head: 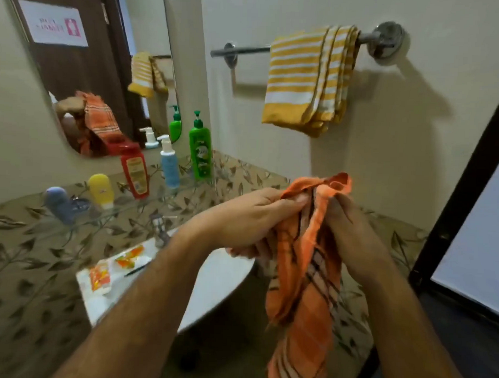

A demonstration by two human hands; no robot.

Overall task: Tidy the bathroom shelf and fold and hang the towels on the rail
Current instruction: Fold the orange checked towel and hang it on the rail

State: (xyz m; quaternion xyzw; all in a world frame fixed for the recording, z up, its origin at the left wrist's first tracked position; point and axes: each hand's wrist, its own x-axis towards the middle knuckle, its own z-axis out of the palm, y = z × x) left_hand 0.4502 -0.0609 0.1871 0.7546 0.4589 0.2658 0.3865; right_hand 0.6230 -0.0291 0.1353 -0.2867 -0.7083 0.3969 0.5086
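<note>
Both grips — left hand (250,217), right hand (351,223) — clutch the orange towel (307,275) below the yellow-towelled rail (242,49).

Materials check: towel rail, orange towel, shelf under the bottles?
Towel rail: looks like polished chrome metal, with bright reflections. Orange towel: thin woven cloth, probably cotton, limp and creased, dark stripes. Shelf: apparently clear glass, the leaf-pattern tiles show through.

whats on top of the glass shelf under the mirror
Five containers stand on the glass shelf: a blue tube, a yellow tube, a red bottle, a light blue pump bottle and a green pump bottle. None is covered.
</note>
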